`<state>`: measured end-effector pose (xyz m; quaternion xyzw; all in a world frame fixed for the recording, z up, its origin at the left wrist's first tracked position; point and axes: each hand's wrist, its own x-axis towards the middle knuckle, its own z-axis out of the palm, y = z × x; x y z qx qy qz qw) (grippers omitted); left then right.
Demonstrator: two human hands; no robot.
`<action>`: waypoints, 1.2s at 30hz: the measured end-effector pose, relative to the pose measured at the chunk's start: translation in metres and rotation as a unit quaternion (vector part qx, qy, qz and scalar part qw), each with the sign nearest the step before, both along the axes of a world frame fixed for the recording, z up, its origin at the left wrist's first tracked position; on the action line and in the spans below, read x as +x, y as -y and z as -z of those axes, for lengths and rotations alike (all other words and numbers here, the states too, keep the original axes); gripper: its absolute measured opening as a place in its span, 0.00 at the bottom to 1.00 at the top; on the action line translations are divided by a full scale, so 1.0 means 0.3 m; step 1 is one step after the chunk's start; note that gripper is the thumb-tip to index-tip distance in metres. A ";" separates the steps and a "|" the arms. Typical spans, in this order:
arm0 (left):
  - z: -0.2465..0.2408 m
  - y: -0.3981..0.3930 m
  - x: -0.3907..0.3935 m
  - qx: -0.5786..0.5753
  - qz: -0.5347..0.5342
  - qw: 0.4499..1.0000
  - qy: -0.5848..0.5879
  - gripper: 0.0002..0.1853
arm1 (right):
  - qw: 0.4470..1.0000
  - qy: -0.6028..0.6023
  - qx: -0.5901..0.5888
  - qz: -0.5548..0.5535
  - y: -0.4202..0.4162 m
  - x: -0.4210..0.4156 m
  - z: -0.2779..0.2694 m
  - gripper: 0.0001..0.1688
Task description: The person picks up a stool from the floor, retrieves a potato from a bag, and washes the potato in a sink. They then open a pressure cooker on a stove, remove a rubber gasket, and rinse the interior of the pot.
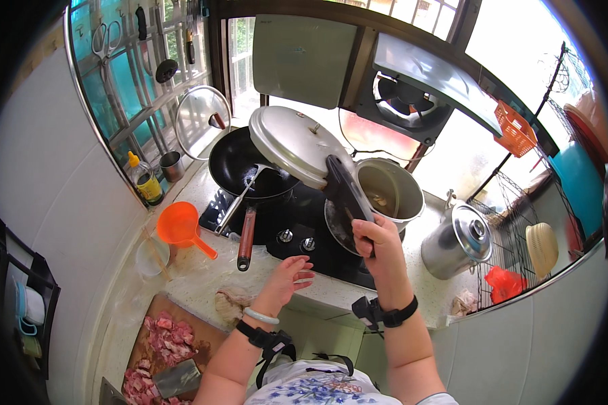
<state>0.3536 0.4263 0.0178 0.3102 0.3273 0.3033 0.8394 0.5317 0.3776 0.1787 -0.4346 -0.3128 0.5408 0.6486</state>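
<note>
My right hand grips the black handle of a metal pressure cooker lid, held tilted above the gas stove. To the lid's right stands the uncovered pressure cooker pot, with a little brownish matter at its bottom. My left hand hovers at the stove's front edge, fingers apart and holding nothing. A black wok with a reddish-brown handle sits on the left burner, partly hidden by the lid. A metal spatula rests in it.
An orange ladle and a pale bowl are on the left counter. Raw meat pieces and a cleaver lie on a cutting board. A lidded steel pot stands right of the stove, near a wire rack.
</note>
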 end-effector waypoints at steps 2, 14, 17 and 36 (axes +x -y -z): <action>0.010 -0.008 -0.053 0.009 -0.020 1.000 0.003 0.15 | 0.991 -0.115 0.036 -0.063 0.009 0.000 0.032 0.08; -0.122 -0.123 -0.021 0.135 0.005 0.984 -0.120 0.12 | 0.995 -0.051 -0.083 -0.007 0.277 0.143 0.118 0.12; -0.214 -0.204 0.095 0.187 0.030 0.969 -0.160 0.12 | 0.994 -0.040 -0.086 0.059 0.412 0.256 0.099 0.13; -0.478 -0.598 0.797 0.563 0.241 0.523 -0.592 0.24 | 0.956 0.065 -0.084 0.273 0.529 0.767 0.241 0.20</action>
